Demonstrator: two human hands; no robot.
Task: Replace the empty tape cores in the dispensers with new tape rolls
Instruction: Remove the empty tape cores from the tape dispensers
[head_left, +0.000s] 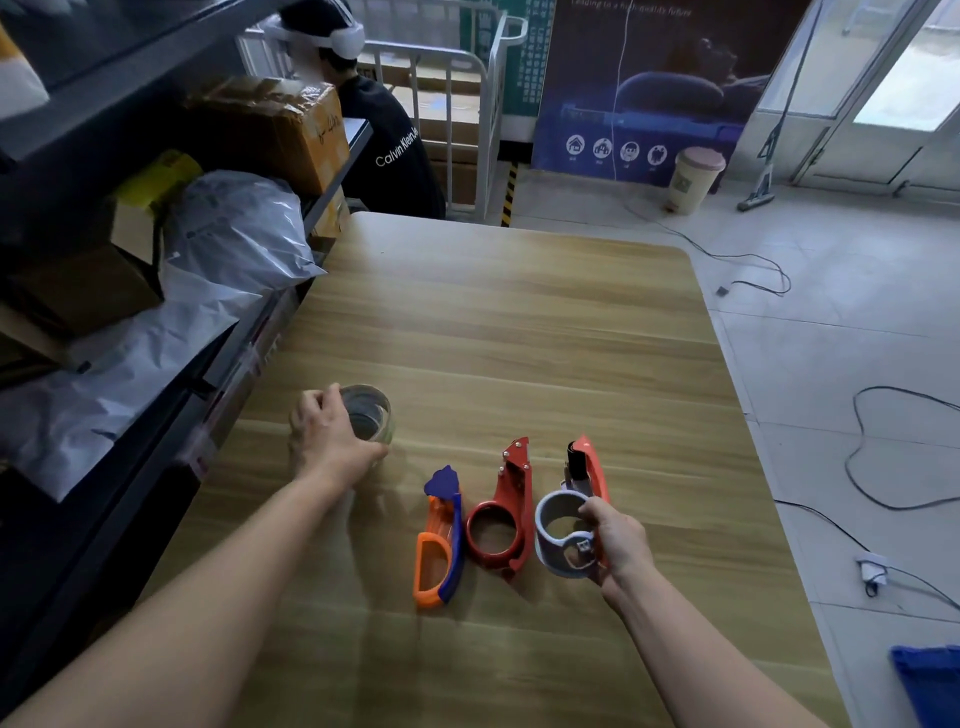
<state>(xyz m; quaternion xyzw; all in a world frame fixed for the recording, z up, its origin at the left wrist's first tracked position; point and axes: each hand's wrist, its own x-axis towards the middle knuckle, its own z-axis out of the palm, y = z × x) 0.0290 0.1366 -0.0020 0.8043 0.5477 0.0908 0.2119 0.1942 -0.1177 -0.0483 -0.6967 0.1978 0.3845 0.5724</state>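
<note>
**New roll in one hand, spent dispenser in the other**

Standing by the tabletop, I see 3 dispensers lined up near the front edge, side by side and nearly touching, so each can be taken in turn. The right hand has its fingers curled round the handle of the rightmost one, a red dispenser, tipping it so the grey core faces up and can be reached. That core looks bare, with no tape on it.

Off to the left, apart from the row, the left hand is cupped over a clear roll, fingers wrapped round its near side. The roll seems to sit on the tabletop; I cannot tell if it is lifted yet.

The red middle dispenser and the orange dispenser lie flat, untouched.

My guess is that the core must come off before the roll goes on, and the roll is held ready for that swap.
</note>
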